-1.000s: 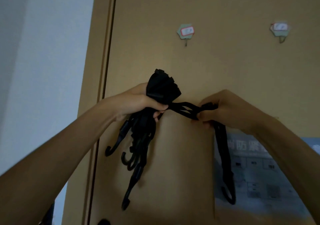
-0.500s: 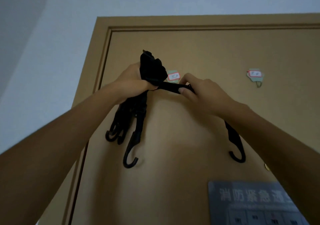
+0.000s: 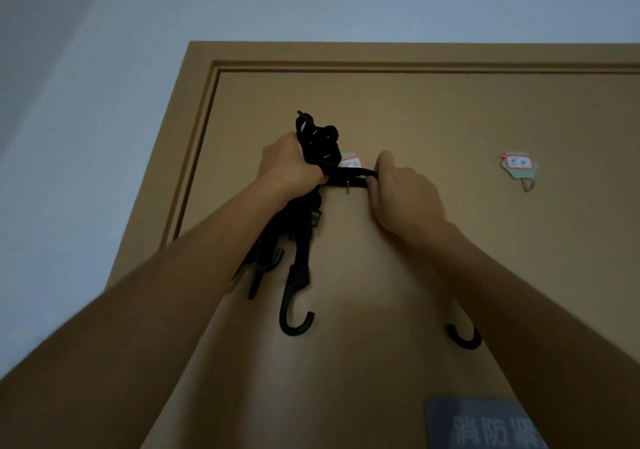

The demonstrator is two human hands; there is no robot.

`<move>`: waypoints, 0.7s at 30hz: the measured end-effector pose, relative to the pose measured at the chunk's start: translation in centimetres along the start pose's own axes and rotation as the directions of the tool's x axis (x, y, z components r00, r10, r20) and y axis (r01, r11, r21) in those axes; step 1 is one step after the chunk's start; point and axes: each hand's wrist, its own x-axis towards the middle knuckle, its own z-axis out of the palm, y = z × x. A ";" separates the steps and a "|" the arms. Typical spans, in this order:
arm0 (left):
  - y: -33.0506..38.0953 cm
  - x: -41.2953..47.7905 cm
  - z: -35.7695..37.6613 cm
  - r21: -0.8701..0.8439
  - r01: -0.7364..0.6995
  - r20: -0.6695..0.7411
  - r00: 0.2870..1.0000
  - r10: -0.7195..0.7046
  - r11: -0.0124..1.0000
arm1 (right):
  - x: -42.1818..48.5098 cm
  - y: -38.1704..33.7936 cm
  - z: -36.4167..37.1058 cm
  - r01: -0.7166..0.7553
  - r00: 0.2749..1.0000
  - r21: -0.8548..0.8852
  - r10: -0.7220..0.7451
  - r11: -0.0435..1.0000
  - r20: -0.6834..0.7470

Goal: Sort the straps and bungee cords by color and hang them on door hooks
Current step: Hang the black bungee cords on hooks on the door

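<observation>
My left hand (image 3: 289,168) grips a bunch of black bungee cords (image 3: 317,142) against the brown door (image 3: 433,119). Several black end hooks (image 3: 296,313) dangle below that hand. One black cord (image 3: 349,176) stretches sideways to my right hand (image 3: 403,194), which pinches it. The stretched cord lies across the small metal door hook (image 3: 347,185) under a labelled green sticker (image 3: 350,161). Another end hook (image 3: 464,337) hangs below my right forearm.
A second labelled door hook (image 3: 523,171) sits farther right on the door, bare. A blue-grey notice (image 3: 485,424) is stuck low on the door. The door frame (image 3: 194,130) and pale wall (image 3: 86,137) lie to the left.
Both hands rose with the cords from mid-door up to the left door hook. The stretched cord now lies across that hook. The view tilted upward.
</observation>
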 end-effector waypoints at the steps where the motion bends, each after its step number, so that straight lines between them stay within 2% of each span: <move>1: -0.2 -0.2 0.1 -0.007 0.017 0.006 1.000 -0.017 1.000 | -0.3 -0.2 -0.1 -0.007 1.000 -0.006 0.007 1.000 0.005; 4: -1.0 -1.3 0.5 -0.074 0.114 0.029 0.993 -0.112 0.991 | -1.3 -0.9 -0.3 -0.032 0.999 0.000 0.032 0.999 0.041; 7: -1.5 -2.5 1.2 -0.239 0.266 0.114 0.963 -0.245 0.934 | -1.8 -1.6 -0.1 -0.092 0.989 0.086 0.081 0.992 0.124; 11: -1.7 -3.6 2.2 -0.385 0.350 0.170 0.936 -0.308 0.854 | -2.2 -2.5 0.3 -0.153 0.975 0.151 0.124 0.977 0.187; 17: -1.4 -5.1 2.2 -0.456 0.408 0.228 0.913 -0.339 0.791 | -4.4 -3.3 -0.3 -0.032 0.995 -0.019 0.034 0.999 0.093; 21: -1.5 -6.7 0.7 -0.479 0.440 0.272 0.897 -0.349 0.760 | -5.5 -3.0 -0.9 -0.010 0.998 -0.037 0.012 0.999 0.059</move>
